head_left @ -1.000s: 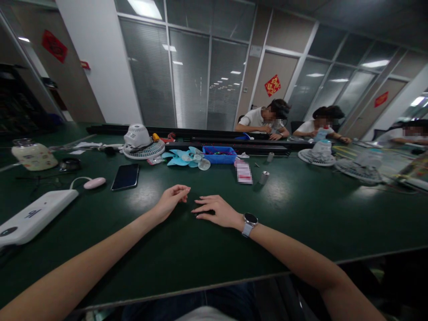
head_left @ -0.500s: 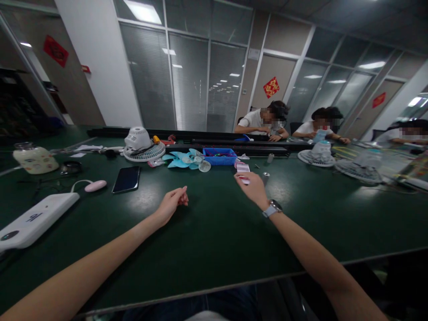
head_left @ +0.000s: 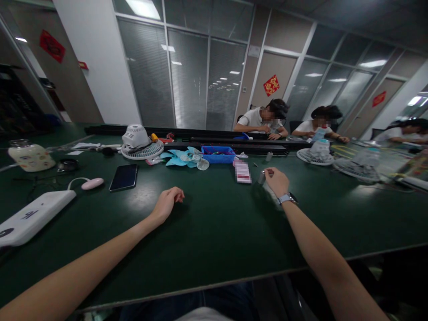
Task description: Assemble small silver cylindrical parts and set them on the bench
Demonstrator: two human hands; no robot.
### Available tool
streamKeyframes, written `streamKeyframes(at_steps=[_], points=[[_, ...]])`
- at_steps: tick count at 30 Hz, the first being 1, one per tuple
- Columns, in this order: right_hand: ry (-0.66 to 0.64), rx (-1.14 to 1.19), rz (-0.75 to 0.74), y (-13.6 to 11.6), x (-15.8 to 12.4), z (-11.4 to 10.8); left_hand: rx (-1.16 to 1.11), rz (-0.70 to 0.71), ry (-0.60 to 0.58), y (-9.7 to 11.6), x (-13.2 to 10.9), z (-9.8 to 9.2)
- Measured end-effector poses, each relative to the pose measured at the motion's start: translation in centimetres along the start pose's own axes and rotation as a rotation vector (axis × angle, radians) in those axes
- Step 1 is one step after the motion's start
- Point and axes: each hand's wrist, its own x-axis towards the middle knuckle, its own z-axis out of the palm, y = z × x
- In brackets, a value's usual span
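Observation:
My right hand (head_left: 277,180) reaches forward over the dark green table (head_left: 214,232), a watch on its wrist. Its fingers are curled and pinch the top of a small metal cylinder (head_left: 261,178) that stands just right of a pink-and-white card pack (head_left: 243,172). My left hand (head_left: 166,203) rests on the table nearer to me, its fingers loosely curled under with nothing visible in them. A black phone (head_left: 124,177) lies to the left of that hand.
Teal fan blades (head_left: 180,158), a blue tray (head_left: 219,155) and a white fan (head_left: 138,142) stand at the back. A pink oval object (head_left: 92,183), a white device (head_left: 31,216) and a jar (head_left: 30,157) are left. Another white fan (head_left: 317,152) sits at the right. Other people sit across the table.
My right hand left its spot beside my left hand, reached past the card pack and now closes on the metal cylinder. My left hand curled a little and stayed put.

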Motion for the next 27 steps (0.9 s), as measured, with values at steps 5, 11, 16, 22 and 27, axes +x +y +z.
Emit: streamKeyframes(at_steps=[5,11,16,22,27], points=[[-0.016,0.024,0.024,-0.1,-0.1,-0.2,0.048,0.007,0.021,-0.1,0.1,-0.1],[-0.055,0.104,0.067,0.3,-0.2,-0.2,0.064,0.012,0.016,-0.6,0.6,0.2],[-0.116,0.268,0.119,0.7,-0.4,0.8,0.037,0.029,0.005,-0.6,0.6,0.3],[-0.182,0.512,0.211,0.8,-0.5,1.2,0.048,0.046,-0.022,-1.1,0.8,0.3],[-0.195,0.719,0.181,-2.1,-1.1,0.7,0.092,0.068,-0.046,-0.9,0.3,0.3]])
